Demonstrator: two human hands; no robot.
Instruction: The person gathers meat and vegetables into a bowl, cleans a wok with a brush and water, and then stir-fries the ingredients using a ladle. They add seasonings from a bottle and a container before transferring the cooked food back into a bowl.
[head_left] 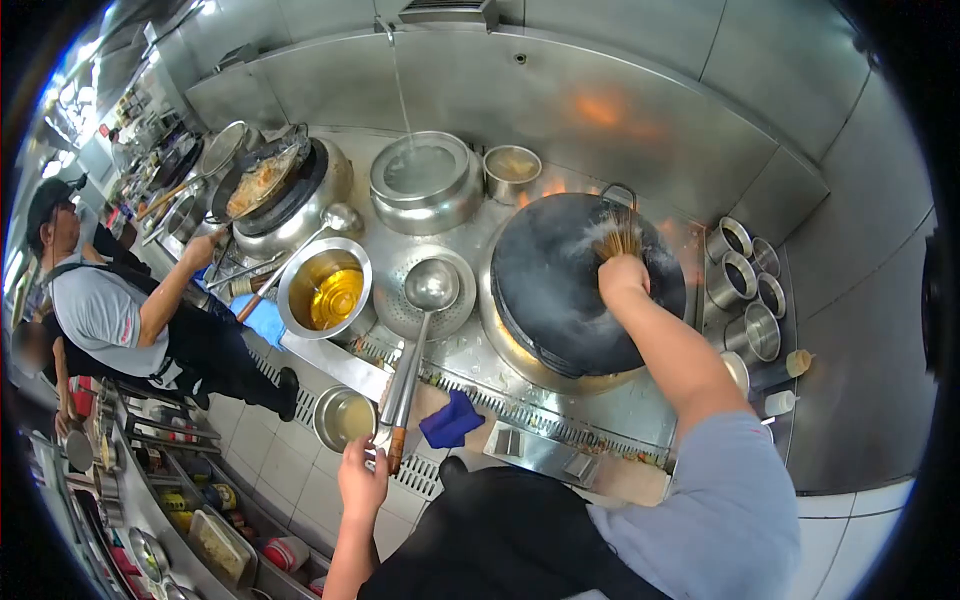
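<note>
My right hand is closed around a bamboo wok brush, its bristles against the inside of a dark wok. Steam rises from the wok, and flames show behind its rim. Low and to the left, my left hand grips a small metal pot of cloudy yellowish liquid, out past the counter's front edge. Just right of that hand is the wooden handle end of a ladle, which rests on a perforated strainer. A purple cloth lies at the counter edge.
Left of the strainer stands a pot of yellow oil. Water runs into a covered round vessel at the back. Several metal containers line the right side. At the far left, a co-worker handles another wok.
</note>
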